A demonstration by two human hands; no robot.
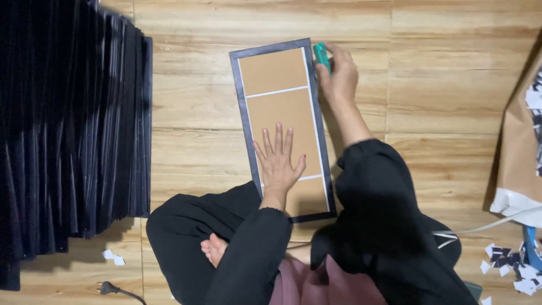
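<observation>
Both hands work on a long rectangular board (282, 127) that lies flat on the wooden floor (440, 101) in front of the seated person. Spread wide with its fingers fanned, the left hand (278, 161) presses palm-down on the brown middle panel of the board, a little below its centre. Its wrist comes out of a black sleeve (248, 254). At the board's far right corner the right hand (339, 76) is closed around a small green tool (322, 56), whose tip touches the dark border just at the right edge. How the tool's working end meets the border cannot be made out.

Brown card panels fill the board, divided by thin white lines across its width and framed by a dark blue-grey border (244, 121) on all sides. Its near end rests against the person's black-clad knees, and a bare foot (213, 249) shows between the legs.

Well to the left, a large stack of dark sheets (68, 124) stands fanned out on edge. Near its lower corner lie a few white paper scraps (113, 257) and a black plug with its cable (107, 289). Far right, a brown paper bag (519, 152) leans in, with black and white offcuts (511, 262) scattered below it and a white cord (485, 227) running across the floor toward the person.
</observation>
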